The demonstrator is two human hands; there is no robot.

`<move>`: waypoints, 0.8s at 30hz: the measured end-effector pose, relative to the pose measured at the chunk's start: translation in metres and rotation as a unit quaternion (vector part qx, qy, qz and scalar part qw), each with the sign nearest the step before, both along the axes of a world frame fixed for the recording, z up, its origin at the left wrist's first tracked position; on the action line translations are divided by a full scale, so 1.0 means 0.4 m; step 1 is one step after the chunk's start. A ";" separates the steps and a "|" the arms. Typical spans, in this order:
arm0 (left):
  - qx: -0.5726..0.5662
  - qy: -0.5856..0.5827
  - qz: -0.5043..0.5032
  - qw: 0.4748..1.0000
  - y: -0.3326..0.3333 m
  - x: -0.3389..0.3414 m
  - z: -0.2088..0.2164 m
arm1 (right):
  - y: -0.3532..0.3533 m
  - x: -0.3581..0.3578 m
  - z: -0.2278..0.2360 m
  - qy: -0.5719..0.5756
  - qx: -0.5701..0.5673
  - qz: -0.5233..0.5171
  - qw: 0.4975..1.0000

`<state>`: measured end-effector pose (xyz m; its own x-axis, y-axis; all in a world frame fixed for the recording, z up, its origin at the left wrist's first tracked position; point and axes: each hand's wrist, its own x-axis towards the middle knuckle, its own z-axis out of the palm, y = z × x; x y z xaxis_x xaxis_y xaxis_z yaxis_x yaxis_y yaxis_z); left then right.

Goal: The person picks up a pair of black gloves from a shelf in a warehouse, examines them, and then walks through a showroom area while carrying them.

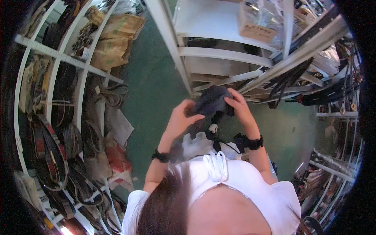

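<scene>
1. Head view: I'm seeing the left hand [181,119] and right hand [239,109] gripping 1 dark fabric item [211,102] from opposite sides.
2. They're holding it aloft, seemingly near the closest corner of the white rack [225,52].
3. I'm judging this as 2-handed handling; the next move is probably calling for steady grips.

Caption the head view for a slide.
Left hand and right hand hold bunched dark fabric amid white shelving.
</scene>
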<state>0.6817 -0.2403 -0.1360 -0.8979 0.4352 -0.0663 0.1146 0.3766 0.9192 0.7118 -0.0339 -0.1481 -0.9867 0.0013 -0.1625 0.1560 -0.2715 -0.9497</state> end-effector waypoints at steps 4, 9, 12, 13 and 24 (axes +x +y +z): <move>0.067 -0.005 0.008 0.998 -0.060 -0.025 0.017 | -0.046 -0.035 0.070 0.054 -0.021 -0.020 0.998; 0.089 0.037 0.032 0.995 -0.151 -0.119 -0.007 | -0.111 -0.090 0.096 0.035 0.024 -0.094 0.995; 0.090 0.060 0.052 0.993 -0.234 -0.196 -0.004 | -0.176 -0.150 0.097 0.057 0.106 -0.027 0.992; 0.100 0.051 0.057 0.992 -0.263 -0.222 -0.001 | -0.199 -0.171 0.077 0.052 0.133 -0.027 0.989; 0.040 0.111 0.135 0.984 -0.529 -0.461 -0.113 | -0.451 -0.460 0.023 0.121 0.275 -0.127 0.945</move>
